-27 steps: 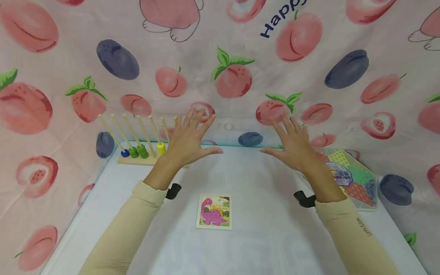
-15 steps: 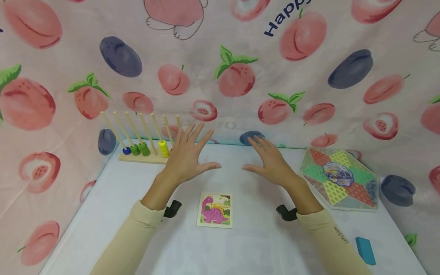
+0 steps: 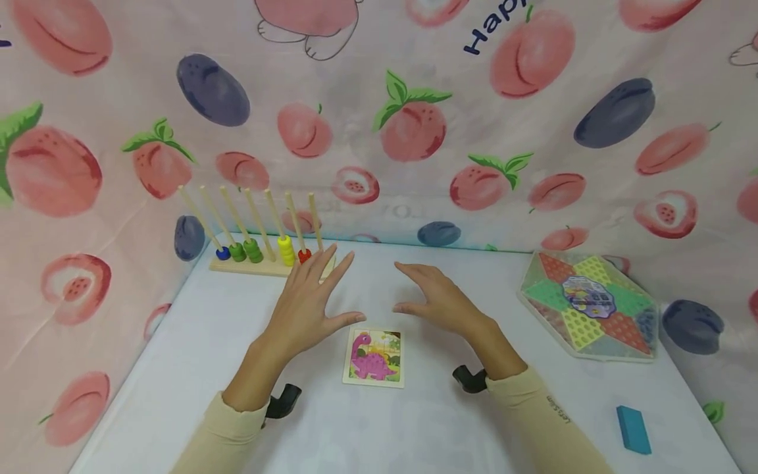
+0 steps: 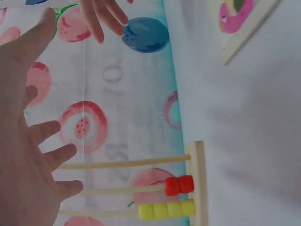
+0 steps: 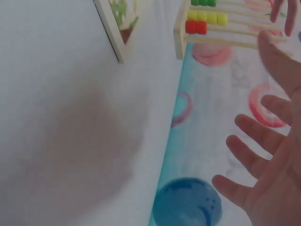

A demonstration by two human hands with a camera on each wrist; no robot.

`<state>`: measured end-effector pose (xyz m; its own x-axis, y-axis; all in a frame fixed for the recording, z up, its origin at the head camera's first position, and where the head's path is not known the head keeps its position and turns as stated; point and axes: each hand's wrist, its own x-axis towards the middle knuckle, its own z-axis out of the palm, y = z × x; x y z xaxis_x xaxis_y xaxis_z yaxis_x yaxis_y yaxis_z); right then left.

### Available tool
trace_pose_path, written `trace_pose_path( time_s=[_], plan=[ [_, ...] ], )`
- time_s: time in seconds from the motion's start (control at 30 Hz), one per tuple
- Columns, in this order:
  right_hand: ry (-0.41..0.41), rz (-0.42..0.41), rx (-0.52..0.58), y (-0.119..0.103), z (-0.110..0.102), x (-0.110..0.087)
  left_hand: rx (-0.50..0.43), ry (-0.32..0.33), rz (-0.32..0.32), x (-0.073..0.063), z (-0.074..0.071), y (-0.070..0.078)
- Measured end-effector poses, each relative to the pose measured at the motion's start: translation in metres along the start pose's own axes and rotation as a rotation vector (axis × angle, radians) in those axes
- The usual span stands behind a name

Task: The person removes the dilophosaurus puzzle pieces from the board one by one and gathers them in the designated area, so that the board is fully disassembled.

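Note:
My left hand (image 3: 304, 306) hovers over the table with its fingers spread, holding nothing. Opposite it, my right hand (image 3: 441, 299) is also held in the air, palm turned inward and fingers extended. Between and just below them lies a small square dinosaur puzzle (image 3: 373, 357) in a pale wooden frame, showing a pink dinosaur. In the left wrist view, a corner of the puzzle (image 4: 235, 21) shows at the top right. Behind my left hand stands a wooden bead counter (image 3: 254, 266) with upright pegs and blue, green, yellow and red beads; the left fingertips overlap its right end in the head view.
A flat hexagonal box (image 3: 592, 306) with a colourful patterned lid lies at the table's right. A blue block (image 3: 633, 429) sits nearer the front right. The white table (image 3: 379, 434) meets a fruit-printed cloth (image 3: 355, 131) at the back. Black wrist mounts stick out beneath both hands.
Both hands have drawn back toward me and lower, and the right has moved left, closer to the left. The bead counter's right end and the blue block have come into view.

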<state>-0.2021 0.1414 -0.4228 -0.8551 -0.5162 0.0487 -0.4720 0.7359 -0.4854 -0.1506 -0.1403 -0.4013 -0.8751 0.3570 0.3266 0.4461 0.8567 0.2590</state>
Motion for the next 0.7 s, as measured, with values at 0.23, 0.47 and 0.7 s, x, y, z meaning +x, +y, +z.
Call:
trace_pose_path(
  time_s=[0.23, 0.47, 0.7],
  plan=[
    [-0.107, -0.067, -0.055, -0.009, 0.025, 0.01, -0.033, -0.088, -0.028, -0.035, 0.005, -0.004],
    [-0.242, -0.074, -0.012, -0.02, 0.044, 0.018, -0.077, -0.193, -0.048, -0.068, 0.02, -0.01],
    [-0.304, -0.098, 0.021, -0.021, 0.058, 0.016, -0.179, -0.334, -0.041, -0.086, 0.037, -0.009]
  ],
)
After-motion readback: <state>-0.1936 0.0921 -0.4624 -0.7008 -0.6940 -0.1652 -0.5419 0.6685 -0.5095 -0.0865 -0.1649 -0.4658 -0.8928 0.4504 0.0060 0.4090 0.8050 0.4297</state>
